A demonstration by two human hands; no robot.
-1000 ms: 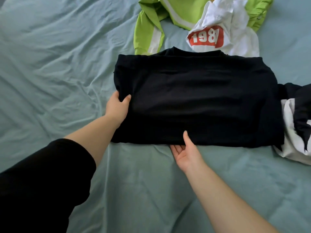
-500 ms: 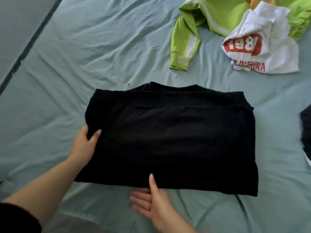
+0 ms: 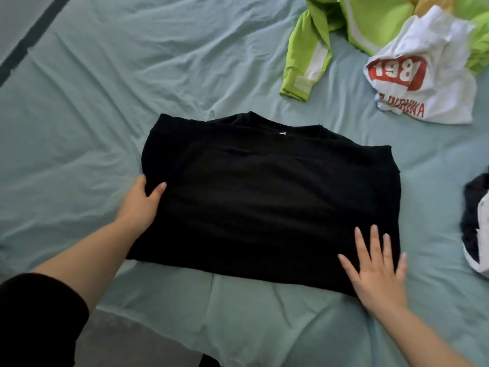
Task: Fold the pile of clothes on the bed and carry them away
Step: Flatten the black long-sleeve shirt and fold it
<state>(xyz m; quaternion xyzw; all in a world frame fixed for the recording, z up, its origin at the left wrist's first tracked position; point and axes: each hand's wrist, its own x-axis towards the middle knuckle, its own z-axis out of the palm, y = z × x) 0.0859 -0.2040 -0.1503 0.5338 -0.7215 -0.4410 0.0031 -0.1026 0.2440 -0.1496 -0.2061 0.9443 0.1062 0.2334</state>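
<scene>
Left grip (image 3: 140,205) tight on black sweater (image 3: 264,194) edge, right grip (image 3: 375,271) flat atop; green jacket (image 3: 383,19), white tee (image 3: 447,96) beyond

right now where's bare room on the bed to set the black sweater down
The widest bare sheet lies left of the black sweater, out to the bed's edge. A smaller patch lies beyond its collar, left of the green jacket. Crowded: far right, with the jacket and white t-shirt heaped, and the right edge, where a dark-and-white garment lies.
</scene>
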